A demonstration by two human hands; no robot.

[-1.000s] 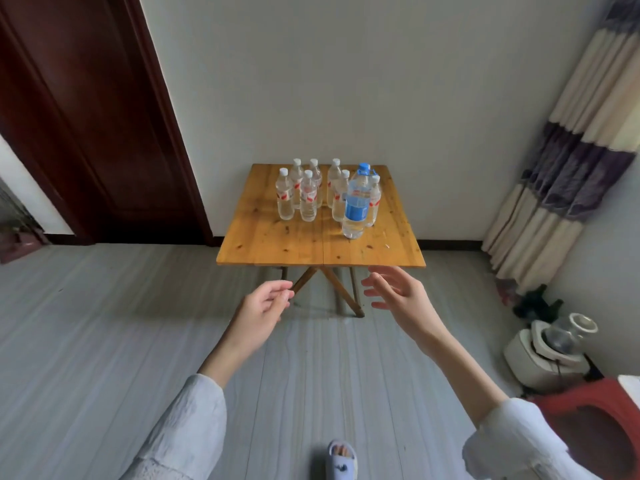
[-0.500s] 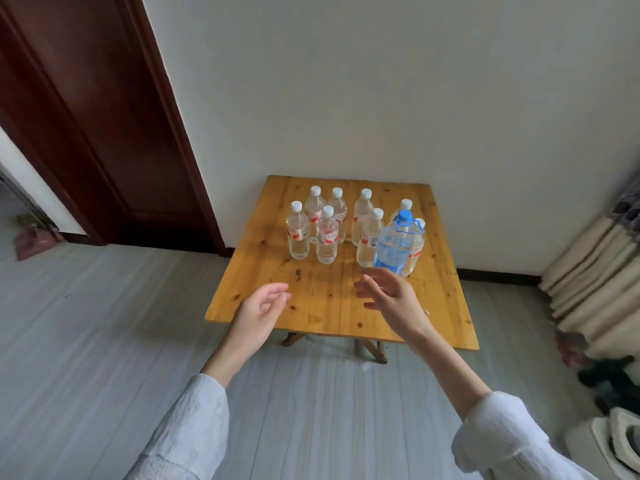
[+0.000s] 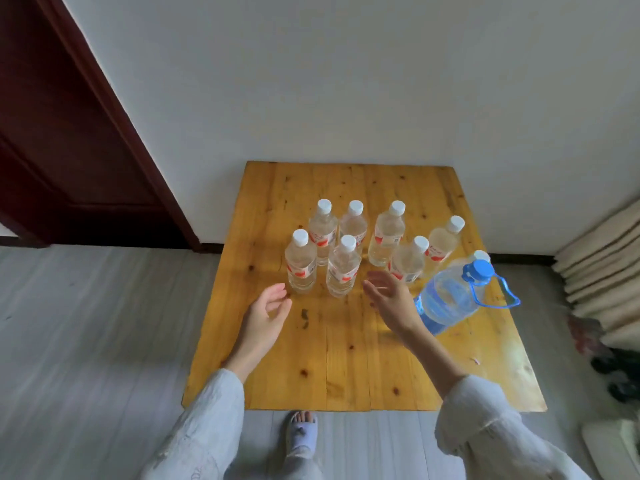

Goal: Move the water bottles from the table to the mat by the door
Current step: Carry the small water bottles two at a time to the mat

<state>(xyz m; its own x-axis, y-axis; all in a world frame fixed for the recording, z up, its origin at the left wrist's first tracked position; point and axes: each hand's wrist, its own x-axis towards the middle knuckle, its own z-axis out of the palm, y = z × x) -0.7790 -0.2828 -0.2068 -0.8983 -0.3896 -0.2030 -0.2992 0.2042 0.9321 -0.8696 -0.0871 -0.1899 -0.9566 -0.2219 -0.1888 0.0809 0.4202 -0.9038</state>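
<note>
Both hands over the near half of the tabletop [image 3: 346,368], nothing held yet. Left hand [image 3: 265,315]: fingers loosely curled, thumb apart, gripping nothing; front-left bottle [image 3: 300,263] sits just ahead and slightly right of its fingertips, long axis upright. Right hand [image 3: 389,299]: fingers spread and relaxed, palm turned inward; front-middle bottle [image 3: 343,268] is just ahead-left of it, another small bottle [image 3: 408,259] just ahead-right, and the large blue-capped bottle [image 3: 450,296] is close on its right, possibly touching the back of the hand, can't tell. My read: each hand takes the nearest front bottle, left for front-left, right for front-middle. Front row has open room on the near side, so a straight-in side grasp around the body looks clean. Risk: bottles stand close together, so a wide grip could knock neighbours; the big bottle's loop handle [image 3: 498,292] sticks out right. Back row [image 3: 355,221] sits further in, well clear of the far edge. Door [image 3: 69,133] is far left; mat not in view.
</note>
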